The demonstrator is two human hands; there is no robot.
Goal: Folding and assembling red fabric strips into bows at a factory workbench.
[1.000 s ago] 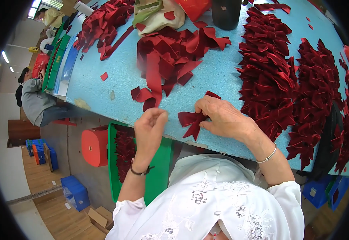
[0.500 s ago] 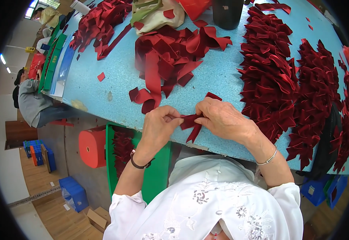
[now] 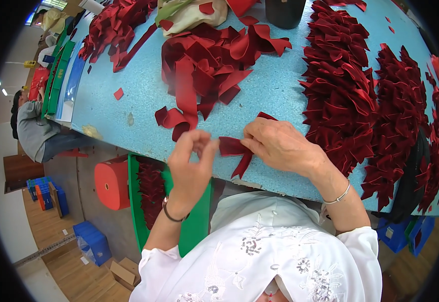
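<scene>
My right hand [image 3: 278, 148] pinches a dark red velvet ribbon bow [image 3: 232, 147] between thumb and fingers, just above the table near its front edge. One loop points left, a notched tail hangs down, and another end sticks out behind the hand. My left hand [image 3: 193, 158] is off the bow, a short way to its left, with fingers bent, slightly blurred and apart, and nothing seen in them. Beyond it lies a loose heap of red ribbon pieces [image 3: 207, 65], one strip of which reaches down close to my left fingers.
Dense rows of finished red bows [image 3: 337, 100] cover the right of the blue table [image 3: 144, 95]. A black container [image 3: 284, 12] and a cloth bag [image 3: 194, 17] stand at the back. Below my left arm is a green bin [image 3: 194, 216] with bows, beside a red stool [image 3: 111, 183]. A person [image 3: 35, 126] sits at far left.
My left hand has let go of the bow's left loop and drawn away to the left. My right hand keeps its hold. The view has shifted slightly.
</scene>
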